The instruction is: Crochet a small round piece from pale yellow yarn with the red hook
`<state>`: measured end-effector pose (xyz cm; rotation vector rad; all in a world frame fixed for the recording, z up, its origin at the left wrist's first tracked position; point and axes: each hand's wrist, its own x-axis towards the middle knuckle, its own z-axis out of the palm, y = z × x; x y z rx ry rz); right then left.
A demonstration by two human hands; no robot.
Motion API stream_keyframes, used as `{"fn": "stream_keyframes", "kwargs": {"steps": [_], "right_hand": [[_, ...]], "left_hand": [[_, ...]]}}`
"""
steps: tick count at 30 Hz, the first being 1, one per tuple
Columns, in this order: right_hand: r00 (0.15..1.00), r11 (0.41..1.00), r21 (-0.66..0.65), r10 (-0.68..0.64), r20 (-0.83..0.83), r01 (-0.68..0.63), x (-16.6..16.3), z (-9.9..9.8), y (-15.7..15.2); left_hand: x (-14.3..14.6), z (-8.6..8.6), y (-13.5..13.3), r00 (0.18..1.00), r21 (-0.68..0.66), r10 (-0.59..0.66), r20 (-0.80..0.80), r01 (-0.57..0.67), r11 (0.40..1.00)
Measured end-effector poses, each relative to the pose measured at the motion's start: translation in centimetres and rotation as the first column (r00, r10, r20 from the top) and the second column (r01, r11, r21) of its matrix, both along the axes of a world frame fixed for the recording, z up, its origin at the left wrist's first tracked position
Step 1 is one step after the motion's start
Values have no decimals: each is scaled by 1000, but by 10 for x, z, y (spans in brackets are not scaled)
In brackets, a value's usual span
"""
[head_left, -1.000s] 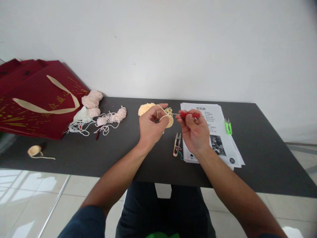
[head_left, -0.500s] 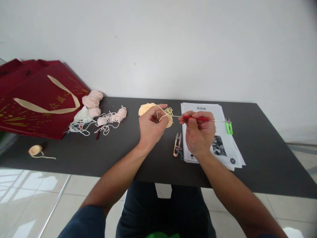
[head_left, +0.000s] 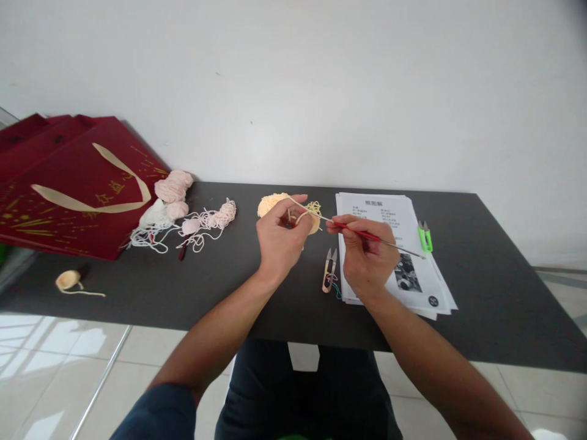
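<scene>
Tilted since 0.5 second ago, the crochet hook (head_left: 362, 233) now slants from 10 o'clock down to 4 o'clock instead of lying level, its tip at the peach crochet piece (head_left: 314, 223). Fingers of the right hand (head_left: 369, 260) clamp the hook's red handle pen-style. Fingers of the left hand (head_left: 279, 238) pinch the piece and a yarn loop just above the worktop (head_left: 481, 275). From the right fingers the piece lies at 10 o'clock, nearer the left hand. 1 pair of thread snips (head_left: 328, 269) rests at 6 o'clock from it, beside printed sheets (head_left: 389, 211).
</scene>
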<state>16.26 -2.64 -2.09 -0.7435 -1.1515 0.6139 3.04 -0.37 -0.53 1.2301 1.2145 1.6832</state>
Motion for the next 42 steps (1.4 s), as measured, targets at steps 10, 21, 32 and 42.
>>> {"fn": "stream_keyframes", "kwargs": {"steps": [10,21,32,42], "right_hand": [[968,992,118,20,249,-50,2,-13,-2],[945,990,143,-65,322,20,6,-15,9],[984,978,-109,177,-23,-179,17,-1,19],[958,997,81,-4,286,-19,24,2,17]], "left_hand": [[-1,-2,7,982,-56,7,188,4,998],[-10,8,12,804,-183,-195,562,350,919],[-14,8,12,848,-212,-306,433,426,880],[-13,1,13,961,-191,-221,168,252,949]]}}
